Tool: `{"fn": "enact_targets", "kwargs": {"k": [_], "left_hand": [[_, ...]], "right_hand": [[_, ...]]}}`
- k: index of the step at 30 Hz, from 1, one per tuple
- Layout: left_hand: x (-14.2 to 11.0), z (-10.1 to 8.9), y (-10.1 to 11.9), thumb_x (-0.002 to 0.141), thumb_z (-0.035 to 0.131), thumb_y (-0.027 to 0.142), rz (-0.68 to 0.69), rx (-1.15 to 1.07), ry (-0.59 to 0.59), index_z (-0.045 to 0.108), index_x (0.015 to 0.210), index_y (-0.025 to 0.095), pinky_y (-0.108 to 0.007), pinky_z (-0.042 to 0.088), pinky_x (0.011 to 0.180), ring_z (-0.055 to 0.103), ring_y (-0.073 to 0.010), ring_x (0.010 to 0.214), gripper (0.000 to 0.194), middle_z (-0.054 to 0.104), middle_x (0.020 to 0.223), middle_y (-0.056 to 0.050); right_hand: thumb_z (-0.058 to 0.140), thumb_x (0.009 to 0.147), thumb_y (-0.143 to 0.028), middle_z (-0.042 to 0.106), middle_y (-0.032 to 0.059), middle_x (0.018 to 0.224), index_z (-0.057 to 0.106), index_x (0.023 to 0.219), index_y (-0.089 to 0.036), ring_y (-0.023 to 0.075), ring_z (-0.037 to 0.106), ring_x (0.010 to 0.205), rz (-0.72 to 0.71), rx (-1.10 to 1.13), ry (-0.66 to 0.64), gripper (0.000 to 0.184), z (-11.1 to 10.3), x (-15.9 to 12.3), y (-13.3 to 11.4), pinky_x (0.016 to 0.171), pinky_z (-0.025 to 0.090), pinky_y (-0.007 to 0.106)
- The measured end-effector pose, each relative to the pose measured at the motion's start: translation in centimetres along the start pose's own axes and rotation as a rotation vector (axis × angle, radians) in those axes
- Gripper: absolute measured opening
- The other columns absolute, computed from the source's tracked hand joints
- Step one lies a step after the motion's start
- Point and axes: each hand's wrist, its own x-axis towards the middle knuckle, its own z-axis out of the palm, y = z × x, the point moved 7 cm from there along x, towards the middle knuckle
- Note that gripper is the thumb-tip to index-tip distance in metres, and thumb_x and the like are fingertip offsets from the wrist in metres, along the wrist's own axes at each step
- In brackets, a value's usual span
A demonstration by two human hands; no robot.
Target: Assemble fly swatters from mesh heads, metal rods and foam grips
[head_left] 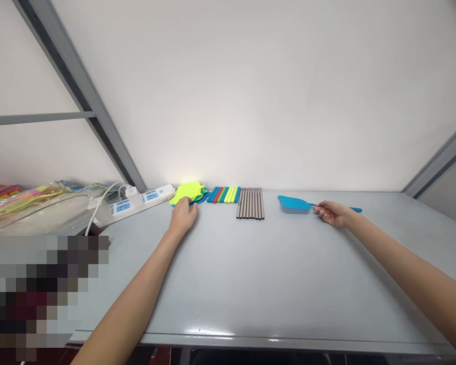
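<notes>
At the front edge of a pile of yellow swatter heads (189, 189), my left hand (183, 215) touches the pile with curled fingers, its thumb out to the side. Whether the fingers pinch a head is hidden. Blue heads (202, 197) show under the yellow ones. Over on the right, my right hand (332, 213) grips the thin metal shaft of a blue fly swatter (294, 203) between thumb and fingers. The swatter lies sideways, low over the table, its flat head to the left and its blue handle end beyond my hand to the right.
Beside the pile lies a row of blue, red, green and yellow handles (223, 194), then a row of metal tubes (250, 204). A white power strip (152, 196) with plugs and cable, and plastic-bagged items (34, 203), occupy the left. A wall backs the grey table (258, 284).
</notes>
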Motion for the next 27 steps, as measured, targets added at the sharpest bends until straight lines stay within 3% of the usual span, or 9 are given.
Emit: {"fn": "enact_targets", "kwargs": {"k": [7,13,21,27], "left_hand": [[0.0,-0.6,0.4,0.077,0.032,0.031,-0.013,0.033,0.006,0.059,0.086,0.015,-0.034,0.036,0.079,0.050,-0.0241,0.094,0.033,0.060,0.094,-0.011],[0.0,-0.6,0.5,0.078,0.028,0.031,-0.037,0.050,0.022,0.060,0.093,0.013,-0.036,0.032,0.087,0.040,-0.0245,0.110,0.039,0.047,0.117,-0.014],[-0.5,-0.1,1.1,0.078,0.030,0.036,-0.012,0.067,-0.081,0.059,0.090,0.017,-0.044,0.029,0.086,0.040,-0.0284,0.111,0.037,0.044,0.122,-0.011],[-0.7,-0.1,1.6,0.078,0.029,0.034,-0.030,0.101,-0.078,0.057,0.087,0.017,-0.042,0.029,0.085,0.036,-0.0265,0.113,0.034,0.042,0.125,-0.009]], "right_hand": [[0.040,0.078,-0.012,0.053,0.0022,0.046,0.051,0.070,-0.012,0.0037,0.039,0.027,0.026,-0.177,0.118,0.014,-0.2,1.5,-0.7,0.023,0.032,0.011],[0.045,0.079,-0.016,0.047,-0.0001,0.042,0.052,0.063,-0.010,0.0040,0.038,0.028,0.019,-0.349,0.220,0.018,-0.9,1.7,-1.5,0.024,0.029,0.013],[0.047,0.082,-0.026,0.056,0.0047,0.083,0.053,0.092,-0.009,0.0103,0.055,0.065,-0.172,-0.423,0.294,0.021,0.7,3.0,-2.7,0.056,0.047,0.025],[0.045,0.083,-0.026,0.056,0.0048,0.083,0.053,0.091,-0.011,0.0092,0.054,0.064,-0.272,-0.397,0.249,0.020,1.3,3.9,-2.8,0.056,0.046,0.023]]}}
